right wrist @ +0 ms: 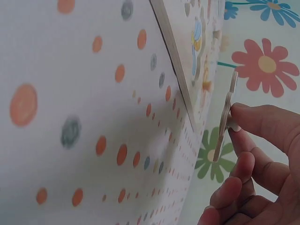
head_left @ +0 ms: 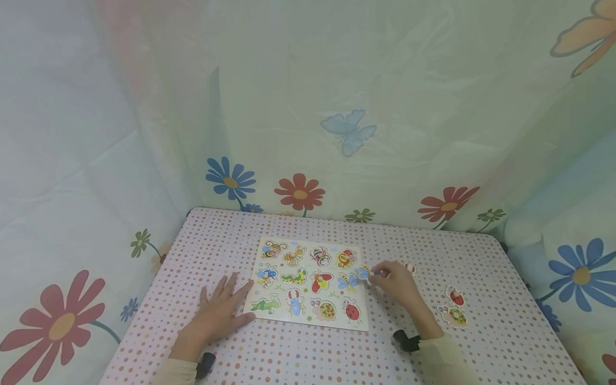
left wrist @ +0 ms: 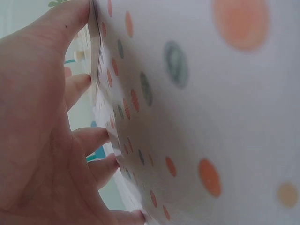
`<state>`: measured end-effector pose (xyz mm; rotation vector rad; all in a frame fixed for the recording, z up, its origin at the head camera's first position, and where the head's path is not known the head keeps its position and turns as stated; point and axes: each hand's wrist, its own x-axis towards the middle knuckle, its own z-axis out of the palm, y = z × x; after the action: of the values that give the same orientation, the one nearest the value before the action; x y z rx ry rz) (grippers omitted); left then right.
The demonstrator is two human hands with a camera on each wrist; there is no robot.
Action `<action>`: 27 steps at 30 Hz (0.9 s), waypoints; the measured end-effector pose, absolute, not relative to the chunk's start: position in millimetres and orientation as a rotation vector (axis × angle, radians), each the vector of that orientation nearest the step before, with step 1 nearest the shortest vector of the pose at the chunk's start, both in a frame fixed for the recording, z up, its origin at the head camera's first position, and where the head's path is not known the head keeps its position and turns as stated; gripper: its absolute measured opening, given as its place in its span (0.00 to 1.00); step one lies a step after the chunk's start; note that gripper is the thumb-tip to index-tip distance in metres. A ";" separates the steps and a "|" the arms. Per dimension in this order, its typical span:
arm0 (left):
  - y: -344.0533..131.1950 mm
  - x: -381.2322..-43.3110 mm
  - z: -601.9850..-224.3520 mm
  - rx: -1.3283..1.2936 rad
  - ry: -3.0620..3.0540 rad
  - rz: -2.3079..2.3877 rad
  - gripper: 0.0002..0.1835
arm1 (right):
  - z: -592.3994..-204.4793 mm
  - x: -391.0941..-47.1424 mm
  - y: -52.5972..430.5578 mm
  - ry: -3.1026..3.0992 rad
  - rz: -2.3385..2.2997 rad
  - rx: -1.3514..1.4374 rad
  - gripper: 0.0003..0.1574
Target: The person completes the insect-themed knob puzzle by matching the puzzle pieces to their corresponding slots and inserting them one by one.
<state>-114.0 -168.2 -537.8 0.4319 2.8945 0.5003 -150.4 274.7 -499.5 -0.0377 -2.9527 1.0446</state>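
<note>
A wooden peg puzzle board (head_left: 339, 322) with insect pictures lies on the table. My left hand (head_left: 216, 313) rests with spread fingers on the tablecloth, its thumb and index finger touching the board's left edge. In the left wrist view, the thumb (left wrist: 70, 23) meets the board's side. My right hand (head_left: 397, 286) pinches a blue-winged insect puzzle piece (head_left: 364, 273) by its small knob. That piece is above the board's right edge, beside the blue-winged insect picture (head_left: 347, 282). Seen edge-on in the right wrist view, the thin puzzle piece (right wrist: 225, 124) is tilted and apart from the board.
Right of the board lie a loose ladybug piece (head_left: 455, 296), a snail piece (head_left: 454, 317) and a partly hidden red-and-white piece (head_left: 410, 268). A dotted cloth (head_left: 308, 353) covers the table. Flower-printed curtains (head_left: 269, 133) surround its back and sides.
</note>
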 end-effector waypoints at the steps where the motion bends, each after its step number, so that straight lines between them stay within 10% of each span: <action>1: -168.2 -114.1 -537.8 0.431 2.894 0.500 0.42 | -499.5 -150.4 272.6 -2.956 1.042 -0.031 0.13; 27: -168.4 -116.4 -539.0 0.415 2.883 0.469 0.43 | -513.9 -153.7 238.0 -2.989 1.110 0.018 0.10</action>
<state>-116.4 -168.4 -539.0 0.4150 2.8828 0.4694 -153.7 238.0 -513.9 0.0181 -2.9891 1.1102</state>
